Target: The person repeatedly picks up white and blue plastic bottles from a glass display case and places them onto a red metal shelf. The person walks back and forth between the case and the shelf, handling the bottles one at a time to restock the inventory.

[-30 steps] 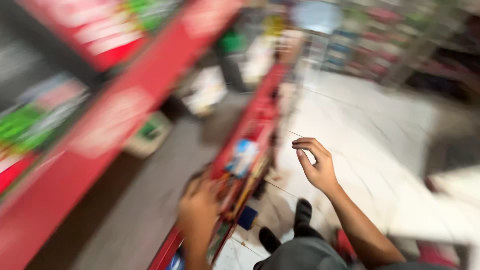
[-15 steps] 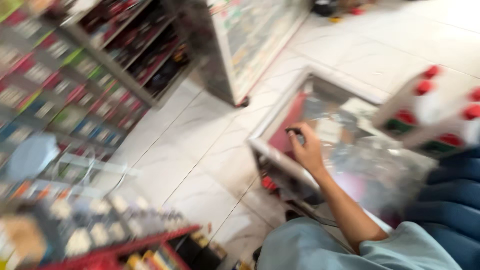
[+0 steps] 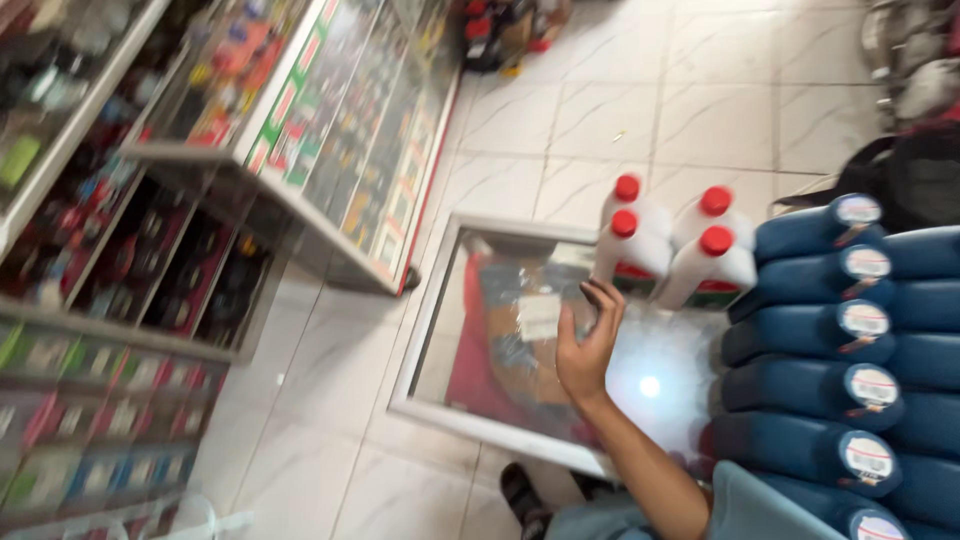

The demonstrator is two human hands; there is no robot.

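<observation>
Over the glass top of a low white-framed display case [image 3: 440, 330], the right hand [image 3: 588, 345] is raised with its palm turned toward the case, fingers [image 3: 606, 300] loosely spread and curled slightly at the tips, holding nothing. It hovers just beside the nearest of four white plastic bottles with red caps [image 3: 630, 250] that stand upright in a tight cluster on the glass surface; whether a fingertip touches that bottle is too blurred to tell. To the right, a stack of dark blue plastic jugs with round labelled caps [image 3: 820, 330] lies sideways, tier on tier. Nothing is gripped yet, so as far as the view shows, the white bottles all stand untouched in their places and any handling of them is still to come. The left hand is out of view. A glass-fronted shelf unit [image 3: 340, 150] filled with small packaged goods stands to the left on the pale tiled floor [image 3: 600, 110].
</observation>
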